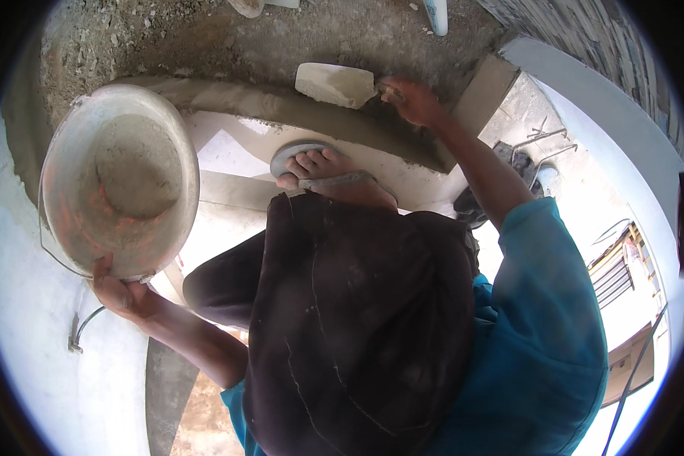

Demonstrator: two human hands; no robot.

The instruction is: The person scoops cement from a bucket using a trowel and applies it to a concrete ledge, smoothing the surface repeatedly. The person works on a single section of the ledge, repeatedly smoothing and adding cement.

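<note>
My left hand grips the lower rim of a mortar-crusted bucket, with the thumb over the edge. The bucket is tipped so that its inside shows, greyish with orange smears. A thin wire handle hangs along its left side. My right hand is closed round the handle of a trowel. Its broad pale blade, with some mortar on it, lies over or just above a strip of damp-looking grey mortar along a ledge. I cannot tell whether the blade touches it.
My sandalled foot rests on the white step just below the ledge. Rough ground with rubble lies beyond. A white wall with a short cable stands at left. Dark bags and metal rods lie at right, below the arm.
</note>
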